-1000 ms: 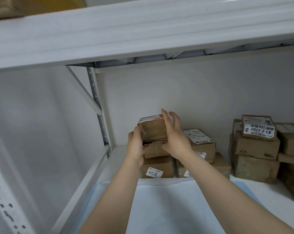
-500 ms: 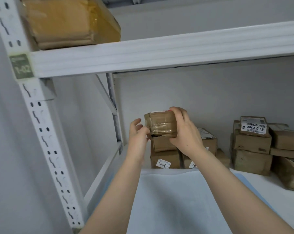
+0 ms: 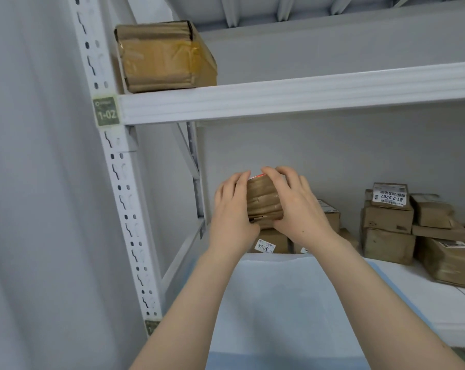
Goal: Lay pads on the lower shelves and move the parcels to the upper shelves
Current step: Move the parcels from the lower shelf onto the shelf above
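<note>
Both hands hold a small brown taped parcel [image 3: 263, 201] in the air above the stack at the back left of the lower shelf. My left hand [image 3: 232, 209] grips its left side and my right hand [image 3: 293, 206] wraps over its top and right side. Beneath it lies a stack of brown parcels [image 3: 272, 240], one labelled 3004. A pale blue pad [image 3: 285, 303] covers the front of the lower shelf [image 3: 439, 303]. The upper shelf [image 3: 293, 100] carries one large taped parcel [image 3: 164, 56] at its left end.
A second pile of brown parcels [image 3: 402, 225] sits at the right of the lower shelf, one labelled 81-2-2202. A white perforated upright post [image 3: 113, 166] with a 1-02 tag stands at the left. Grey wall lies behind the shelves.
The parcel has come off the stack and risen slightly. My left hand has closed onto its left side. The view has tilted upward, showing the upper shelf and its large parcel.
</note>
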